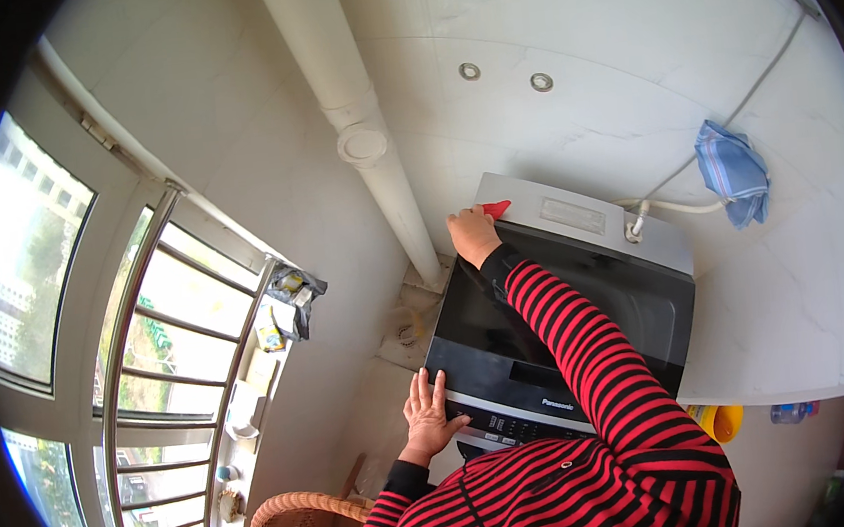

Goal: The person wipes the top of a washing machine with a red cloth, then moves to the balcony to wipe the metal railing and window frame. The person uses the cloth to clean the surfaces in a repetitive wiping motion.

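In front of me stands a top-loading washing machine (587, 314) with a dark lid, lowered, and a grey rear panel. My right hand (475, 233) reaches across to its far left corner, fingers closed on a red cloth (498, 209) that lies against the rear panel. Only a small part of that cloth shows beyond the fingers. My left hand (428, 420) rests with fingers spread on the machine's near left corner, beside the control panel (501, 425).
A white pipe (373, 157) rises behind the machine's left side. A hose (683, 205) runs from its back toward a blue cloth (732, 173) on the wall. Left are a barred window (165, 371), a sill with small items, and a wicker chair (298, 510). A yellow container (725, 423) stands right.
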Available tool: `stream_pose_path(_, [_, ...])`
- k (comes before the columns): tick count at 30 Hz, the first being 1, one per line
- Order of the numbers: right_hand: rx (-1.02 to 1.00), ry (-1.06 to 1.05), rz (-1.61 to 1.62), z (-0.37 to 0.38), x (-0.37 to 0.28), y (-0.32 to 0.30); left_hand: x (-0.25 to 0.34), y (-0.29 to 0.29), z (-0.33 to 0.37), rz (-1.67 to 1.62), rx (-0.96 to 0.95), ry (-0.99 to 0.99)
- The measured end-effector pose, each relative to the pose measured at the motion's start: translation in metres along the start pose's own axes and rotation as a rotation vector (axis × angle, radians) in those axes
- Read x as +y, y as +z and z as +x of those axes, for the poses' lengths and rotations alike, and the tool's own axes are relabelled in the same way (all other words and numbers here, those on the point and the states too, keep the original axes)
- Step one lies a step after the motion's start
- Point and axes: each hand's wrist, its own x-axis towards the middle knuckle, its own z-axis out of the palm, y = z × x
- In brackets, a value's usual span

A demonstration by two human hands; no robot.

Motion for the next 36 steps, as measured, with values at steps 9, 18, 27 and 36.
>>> stream_pose_path(9, [-0.418, -0.109, 1.338, -0.041, 0.001, -0.045, 0.001, 0.003, -0.001, -0.008, 0.077, 0.012])
stream_pose_path(18, [-0.115, -0.237, 0.747, -0.089, 0.062, -0.067, 0.0, 0.002, -0.001, -0.02, 0.055, 0.03])
stream_pose_path(27, [0.081, -0.269, 0.416, -0.128, 0.075, -0.012, 0.0, 0.002, 0.002, 0.017, 0.022, 0.0])
stream_pose_path(36, [0.04, -0.493, 0.163, -0.217, -0.04, 0.041, 0.0, 0.006, 0.001, -0.024, 0.091, 0.022])
